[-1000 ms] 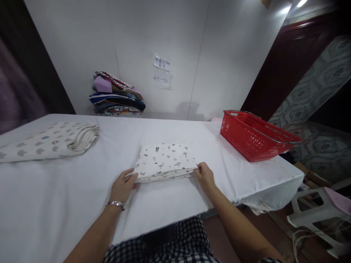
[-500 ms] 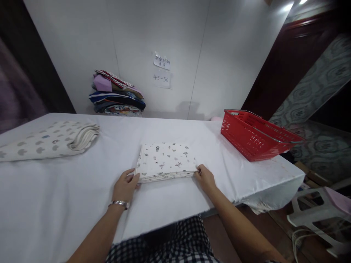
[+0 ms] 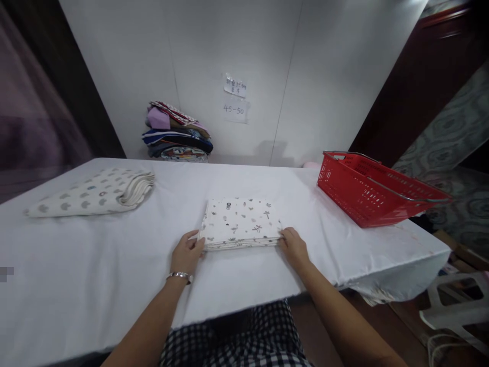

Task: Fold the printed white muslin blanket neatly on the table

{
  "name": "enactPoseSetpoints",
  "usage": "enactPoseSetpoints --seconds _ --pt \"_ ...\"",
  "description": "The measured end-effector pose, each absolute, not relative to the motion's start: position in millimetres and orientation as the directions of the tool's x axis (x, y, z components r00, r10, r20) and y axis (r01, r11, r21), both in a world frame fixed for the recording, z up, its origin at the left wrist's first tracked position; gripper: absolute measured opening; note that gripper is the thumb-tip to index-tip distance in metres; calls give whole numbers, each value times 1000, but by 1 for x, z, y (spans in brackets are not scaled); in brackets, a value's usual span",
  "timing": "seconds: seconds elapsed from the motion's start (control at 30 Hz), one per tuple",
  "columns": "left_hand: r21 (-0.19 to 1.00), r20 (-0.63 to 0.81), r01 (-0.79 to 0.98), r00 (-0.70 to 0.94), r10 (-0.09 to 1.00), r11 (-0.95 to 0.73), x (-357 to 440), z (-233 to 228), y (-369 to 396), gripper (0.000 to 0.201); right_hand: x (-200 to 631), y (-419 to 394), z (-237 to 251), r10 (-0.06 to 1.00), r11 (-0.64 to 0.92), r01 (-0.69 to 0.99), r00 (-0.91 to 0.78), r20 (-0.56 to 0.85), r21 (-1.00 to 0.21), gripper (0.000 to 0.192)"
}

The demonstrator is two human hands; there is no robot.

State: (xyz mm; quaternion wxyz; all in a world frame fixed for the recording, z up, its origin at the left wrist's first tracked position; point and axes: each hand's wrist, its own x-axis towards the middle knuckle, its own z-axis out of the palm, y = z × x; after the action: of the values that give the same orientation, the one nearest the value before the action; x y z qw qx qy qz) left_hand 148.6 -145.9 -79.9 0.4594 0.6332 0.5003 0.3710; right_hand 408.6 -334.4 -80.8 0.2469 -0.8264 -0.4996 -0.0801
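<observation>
A white cloth (image 3: 240,220) printed with small palm trees and animals lies folded into a flat, layered rectangle in front of me. My left hand (image 3: 188,251), with a silver bracelet at the wrist, grips its near left corner between thumb and fingers. At the near right corner, my right hand (image 3: 294,246) pinches the cloth's edge; some of its fingertips are hidden beneath the layers. The folded cloth rests on the white-covered table (image 3: 244,290).
To the left lies another folded white cloth (image 3: 95,192) with grey motifs. A red plastic basket (image 3: 367,191) stands at the right. Stacked fabrics (image 3: 178,135) sit at the back against the wall, near paper signs (image 3: 236,99). A white stool (image 3: 454,300) is at lower right.
The camera view has turned slightly left, so everything appears shifted right. Both hands stay at the near corners of the folded cloth, which looks the same.
</observation>
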Motion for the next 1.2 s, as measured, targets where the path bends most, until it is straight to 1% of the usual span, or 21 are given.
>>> enactPoseSetpoints --seconds 0.1,0.2,0.3,0.37,0.47,0.63,0.73,0.93,1.2 --pt "949 35 301 196 980 -94 150 -83 -145 46 410 -334 -82 791 -368 866 483 376 -339 24" --pt "948 16 308 209 978 -82 151 -82 -146 42 409 -334 -80 797 -330 895 435 419 -301 24" --pt "952 -7 301 219 976 -61 152 -79 -147 38 402 -333 -76 799 -261 931 356 485 -253 29" --pt "954 -11 295 223 975 -56 151 -78 -148 38 394 -330 -73 816 -188 954 285 502 -235 34" --pt "955 -7 289 239 971 -65 151 -82 -146 39 377 -321 -67 853 -82 969 190 485 -235 32" --pt "964 17 252 264 964 -86 149 -91 -143 44 356 -299 -59 898 22 971 86 432 -239 21" --pt "968 11 241 265 964 -77 149 -89 -144 44 349 -287 -57 914 76 972 20 406 -221 19" --pt "974 -16 220 265 964 -44 150 -84 -147 42 339 -268 -56 929 97 973 -12 370 -210 18" --pt "978 -3 203 273 962 -55 150 -84 -147 40 335 -252 -60 936 128 981 -72 345 -144 19"
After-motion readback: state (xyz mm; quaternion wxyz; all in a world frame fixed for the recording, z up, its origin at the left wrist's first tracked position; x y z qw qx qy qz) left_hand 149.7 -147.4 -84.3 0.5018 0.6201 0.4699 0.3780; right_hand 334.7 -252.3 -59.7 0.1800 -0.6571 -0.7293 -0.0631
